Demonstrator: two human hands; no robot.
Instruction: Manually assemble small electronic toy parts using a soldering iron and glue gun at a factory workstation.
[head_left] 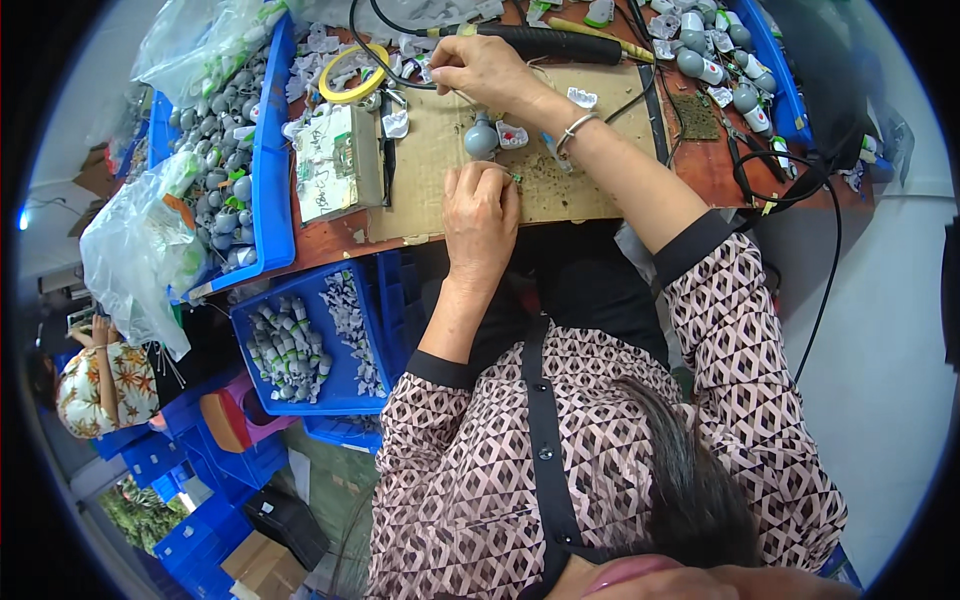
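Note:
A round grey bulb-like part lies on a brown cardboard sheet, beside a small white plastic shell. Just below it, my left hand rests with its fingers curled and pressed together. Next to its fingertips shows a speck of green, perhaps a small circuit piece; the grip itself is hidden. Above the bulb part, my right hand is closed in a pinch, a thin pale strand near its fingers. What it holds is too small to make out. A black tool handle with a cord lies just beyond it.
A yellow tape roll and a white box stand to the left. Blue bins of grey-and-white parts flank the table. Pliers and a black cable lie right. A person sits at far left.

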